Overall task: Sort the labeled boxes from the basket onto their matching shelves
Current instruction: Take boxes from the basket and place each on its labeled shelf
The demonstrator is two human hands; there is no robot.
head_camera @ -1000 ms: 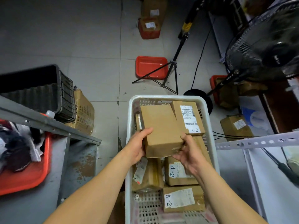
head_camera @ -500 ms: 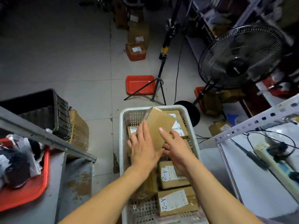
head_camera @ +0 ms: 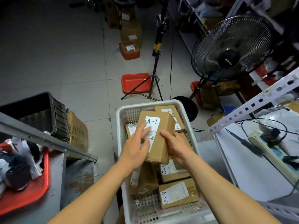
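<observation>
We've flipped the box [head_camera: 157,136] label-up over the basket [head_camera: 120,126], w/ left hand [head_camera: 135,150] flat, right hand [head_camera: 175,145] gripping: A-1, so A-1 shelf next.

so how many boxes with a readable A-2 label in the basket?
2 read in full: one near the front right corner, one behind it under the held A-1 box. A third at the far right shows only "-2". More may be hidden underneath.
</observation>
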